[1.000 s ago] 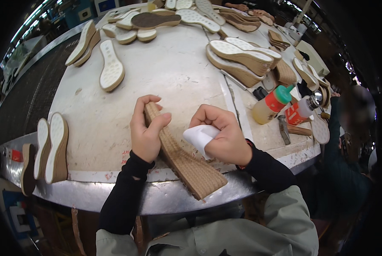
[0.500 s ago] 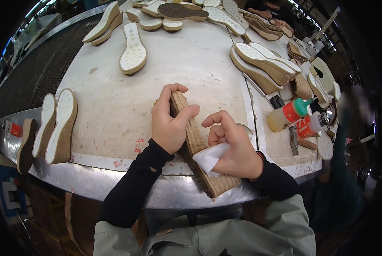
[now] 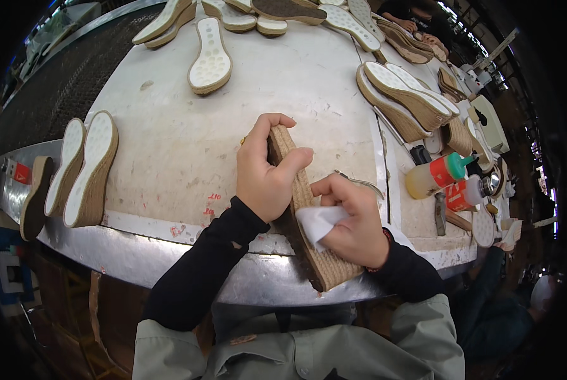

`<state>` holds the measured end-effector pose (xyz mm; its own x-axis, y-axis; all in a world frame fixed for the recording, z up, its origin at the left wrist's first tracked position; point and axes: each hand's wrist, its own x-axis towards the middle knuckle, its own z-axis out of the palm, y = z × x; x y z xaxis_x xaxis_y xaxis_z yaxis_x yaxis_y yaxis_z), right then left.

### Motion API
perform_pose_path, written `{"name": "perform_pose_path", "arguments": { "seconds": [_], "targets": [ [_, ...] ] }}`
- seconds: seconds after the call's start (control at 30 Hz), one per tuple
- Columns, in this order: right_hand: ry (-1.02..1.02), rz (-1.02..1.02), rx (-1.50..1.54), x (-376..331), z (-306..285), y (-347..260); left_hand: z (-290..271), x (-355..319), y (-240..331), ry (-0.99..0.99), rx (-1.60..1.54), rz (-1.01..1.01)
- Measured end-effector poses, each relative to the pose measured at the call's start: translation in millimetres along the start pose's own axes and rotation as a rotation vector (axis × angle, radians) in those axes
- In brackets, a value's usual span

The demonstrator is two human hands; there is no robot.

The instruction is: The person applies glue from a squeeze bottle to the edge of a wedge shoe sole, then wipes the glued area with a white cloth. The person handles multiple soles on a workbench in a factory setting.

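Observation:
A jute-wrapped wedge sole stands on its edge at the front of the worktable, its heel end reaching past the table's rim. My left hand grips the sole's toe end from the left, fingers curled over the top. My right hand presses a folded white cloth against the sole's rope side near the middle.
Two pale soles lean at the left edge and one lies sole-up farther back. More wedge soles are stacked at the right. Two glue bottles and small tools lie at the right. A person is at the lower right.
The view has drawn closer. My left hand has shifted its grip along the toe end, and my right hand with the cloth has slid along the sole's side.

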<state>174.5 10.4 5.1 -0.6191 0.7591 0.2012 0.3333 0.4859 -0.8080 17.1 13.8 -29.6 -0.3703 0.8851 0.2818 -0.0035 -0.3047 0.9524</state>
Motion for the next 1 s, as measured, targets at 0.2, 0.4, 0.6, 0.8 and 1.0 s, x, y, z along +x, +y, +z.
{"name": "perform_pose_path", "arguments": {
  "seconds": [0.2,0.4,0.6,0.8,1.0],
  "targets": [
    [-0.076,0.016,0.005,2,-7,0,-2,-1,5,-0.010,-0.012,-0.036],
    [0.064,-0.168,-0.055,2,4,6,1,1,2,0.011,-0.024,0.000],
    [-0.031,-0.116,-0.055,5,-7,3,-2,1,2,-0.010,-0.004,-0.028],
    [0.065,-0.180,-0.079,3,2,8,-1,1,4,-0.022,-0.026,-0.036],
    [0.102,-0.189,-0.071,2,3,8,0,1,5,-0.035,-0.025,-0.020]
  ]
}}
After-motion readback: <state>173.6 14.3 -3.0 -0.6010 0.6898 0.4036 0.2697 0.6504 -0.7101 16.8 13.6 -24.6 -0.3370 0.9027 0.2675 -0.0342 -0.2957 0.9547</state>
